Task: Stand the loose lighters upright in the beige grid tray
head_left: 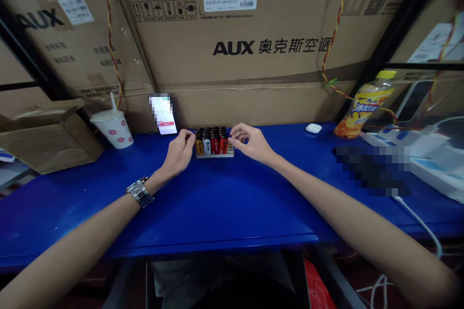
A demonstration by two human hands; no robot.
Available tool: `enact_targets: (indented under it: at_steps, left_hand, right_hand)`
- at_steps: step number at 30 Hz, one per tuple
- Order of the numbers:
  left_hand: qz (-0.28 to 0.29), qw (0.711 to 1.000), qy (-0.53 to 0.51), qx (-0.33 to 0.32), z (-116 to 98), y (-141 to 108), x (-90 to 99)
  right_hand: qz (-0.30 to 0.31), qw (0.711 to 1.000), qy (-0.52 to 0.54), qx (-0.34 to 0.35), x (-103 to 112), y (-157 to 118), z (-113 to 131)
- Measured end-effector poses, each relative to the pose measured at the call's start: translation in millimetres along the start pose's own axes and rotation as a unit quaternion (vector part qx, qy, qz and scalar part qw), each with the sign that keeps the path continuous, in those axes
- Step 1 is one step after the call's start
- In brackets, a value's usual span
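Observation:
A shallow pale tray (215, 156) of lighters stands on the blue table, in front of the cardboard. The lighters stand upright in rows with dark tops; the front ones include a yellow lighter (199, 147), a white lighter (206, 146) and red lighters (215, 145). At the tray's left end is my left hand (179, 151), its fingers curled together; anything between the fingertips is hidden. My right hand (253, 143) is at the right end, thumb and curved fingers apart, tips close to the rightmost lighters. A metal watch (140, 192) circles my left wrist.
Behind the blue table (217, 207) rises a large cardboard box (253, 19). To the left are a lit phone (164, 113), a white cup with a straw (115, 128) and a paper bag (54, 140). An earbud case (313, 128), a drink bottle (364, 106) and a blurred dark object (373, 169) lie right.

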State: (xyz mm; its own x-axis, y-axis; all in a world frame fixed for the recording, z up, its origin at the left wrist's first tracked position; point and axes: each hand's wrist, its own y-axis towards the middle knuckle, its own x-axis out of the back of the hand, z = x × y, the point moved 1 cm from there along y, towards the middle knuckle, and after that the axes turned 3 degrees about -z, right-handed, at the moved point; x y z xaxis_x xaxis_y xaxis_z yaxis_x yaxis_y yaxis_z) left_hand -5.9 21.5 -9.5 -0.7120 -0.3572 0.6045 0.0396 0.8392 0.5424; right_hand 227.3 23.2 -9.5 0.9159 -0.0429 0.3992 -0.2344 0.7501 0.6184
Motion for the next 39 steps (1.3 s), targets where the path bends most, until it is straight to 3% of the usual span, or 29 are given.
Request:
enact_targets:
  at_steps: [7, 14, 20, 24, 26, 34, 37, 39]
  left_hand:
    - [-0.002, 1.0, -0.002, -0.011, -2, -1, -0.3]
    - [0.0, 1.0, -0.007, -0.008, 1, 0, -0.3]
    - [-0.002, 1.0, -0.015, -0.008, 3, 1, 0.1]
    - [0.004, 1.0, -0.028, 0.001, 1, 2, 2.7]
    - [0.011, 0.999, -0.043, -0.003, 3, 4, 2.7]
    - [0.152, 0.983, -0.107, -0.003, 20, 19, -10.1]
    - [0.181, 0.978, -0.103, -0.019, 14, 19, -1.1]
    - [0.251, 0.96, -0.118, -0.029, 5, 17, 10.1]
  right_hand:
    - [0.022, 0.992, -0.11, 0.065, -4, 0, 0]
    - [0.042, 0.978, -0.173, 0.111, 5, 2, -2]
    - [0.02, 0.992, -0.115, 0.055, 10, 4, -8]
    - [-0.014, 0.98, -0.192, 0.049, 21, 10, -29]
    - [0.002, 0.97, -0.241, 0.038, 28, 12, -43]
    - [0.098, 0.906, -0.41, -0.017, 45, 22, -84]
    - [0.147, 0.899, -0.413, -0.013, 44, 32, -95]
    - [0.177, 0.895, -0.408, -0.017, 42, 38, -103]
